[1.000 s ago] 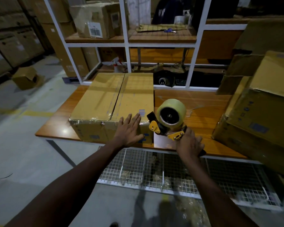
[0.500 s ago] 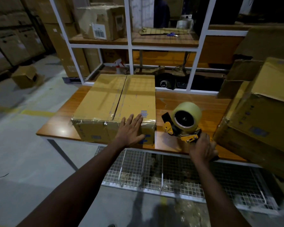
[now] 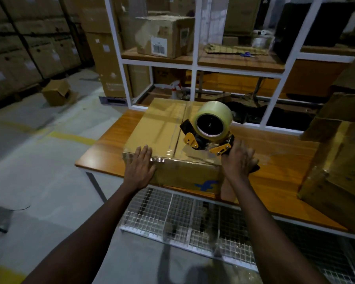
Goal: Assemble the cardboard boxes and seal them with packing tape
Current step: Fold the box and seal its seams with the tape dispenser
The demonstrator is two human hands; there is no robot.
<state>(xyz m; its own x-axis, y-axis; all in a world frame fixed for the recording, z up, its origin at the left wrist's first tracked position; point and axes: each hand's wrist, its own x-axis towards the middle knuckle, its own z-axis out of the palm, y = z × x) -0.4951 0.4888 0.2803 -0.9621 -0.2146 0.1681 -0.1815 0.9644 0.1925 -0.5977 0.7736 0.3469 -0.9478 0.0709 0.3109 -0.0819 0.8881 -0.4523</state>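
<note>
Head view: tape dispenser [image 3: 208, 130] faces left.

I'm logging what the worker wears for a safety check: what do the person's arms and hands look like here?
Both forearms are bare as far as the frame shows: no sleeves or cuffs in view. The left hand and the right hand wear no gloves. No watch, ring or wristband can be seen, though the light is dim and the picture slightly blurred.
</note>
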